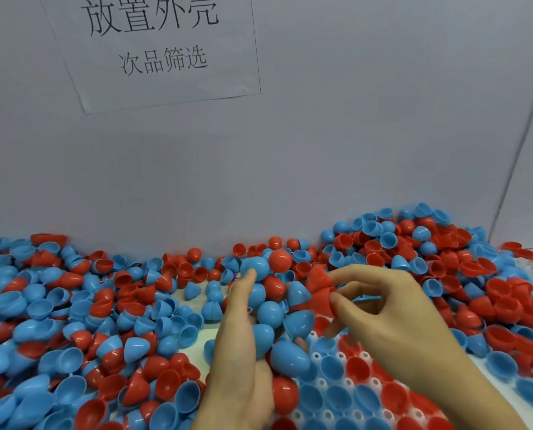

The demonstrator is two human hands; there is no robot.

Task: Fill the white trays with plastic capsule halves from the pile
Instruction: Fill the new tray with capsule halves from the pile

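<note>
While pinched, red half (320,294) rim-down

Only one view here, a wide-angle head cam that looked forward and a bit down from the person's own spot. It sat really close over the hands (305,330) and the white plastic tray with round pockets (349,383) at the bottom edge. Further out it faced the plain grey-white wall (352,135) with the printed paper sign (153,48), lines bowed by the lens.
</note>
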